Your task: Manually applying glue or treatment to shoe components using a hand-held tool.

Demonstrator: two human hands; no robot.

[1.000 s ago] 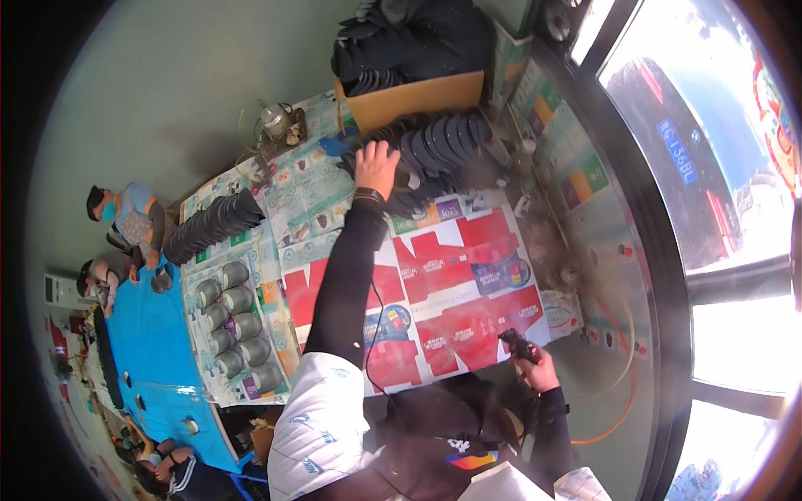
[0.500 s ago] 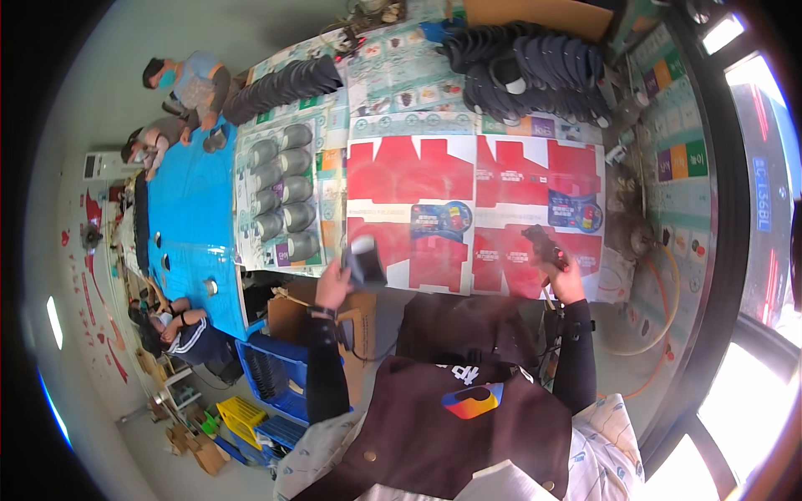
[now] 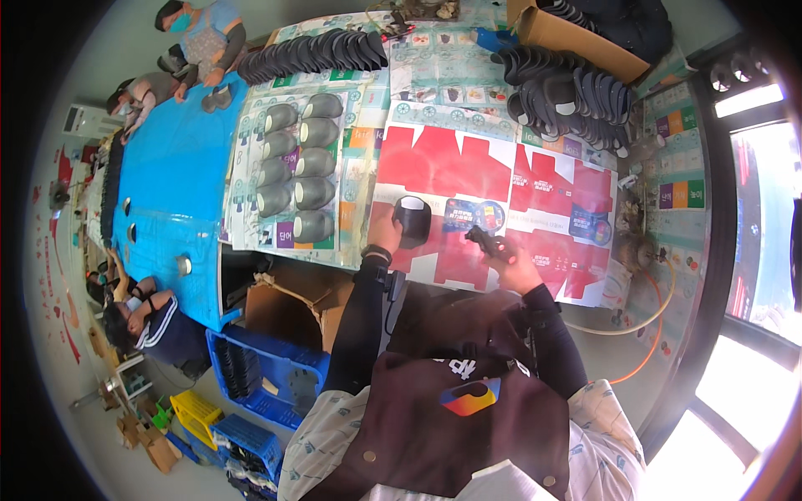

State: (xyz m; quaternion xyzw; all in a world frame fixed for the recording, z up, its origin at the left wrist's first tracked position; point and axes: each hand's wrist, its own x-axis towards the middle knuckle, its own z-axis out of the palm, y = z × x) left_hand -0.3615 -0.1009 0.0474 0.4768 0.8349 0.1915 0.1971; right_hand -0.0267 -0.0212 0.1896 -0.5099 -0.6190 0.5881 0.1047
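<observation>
My left hand [image 3: 382,233] grips a dark, rounded cap-shaped piece [image 3: 413,227] with a white patch at its top edge. It is held above red-and-white printed sheets [image 3: 451,159]. My right hand [image 3: 521,271] is wrapped round a small black spray gun [image 3: 484,242], its front end pointing left toward the piece, with a gap between them. Left of the sheets, a board carries two rows of similar grey pieces [image 3: 312,192] with pale patches.
Dark curved pieces stand in a row [image 3: 317,57] at the back and in a pile [image 3: 568,104] at the far right. A blue-topped table [image 3: 175,167] has people along its sides. Blue crates [image 3: 288,376] and a cardboard box [image 3: 292,305] sit at lower left. Hoses [image 3: 652,313] hang on the right.
My left hand has moved right and up with the dark piece, now over the sheets. My right hand has brought the spray gun left, closer to it. The whole view has shifted.
</observation>
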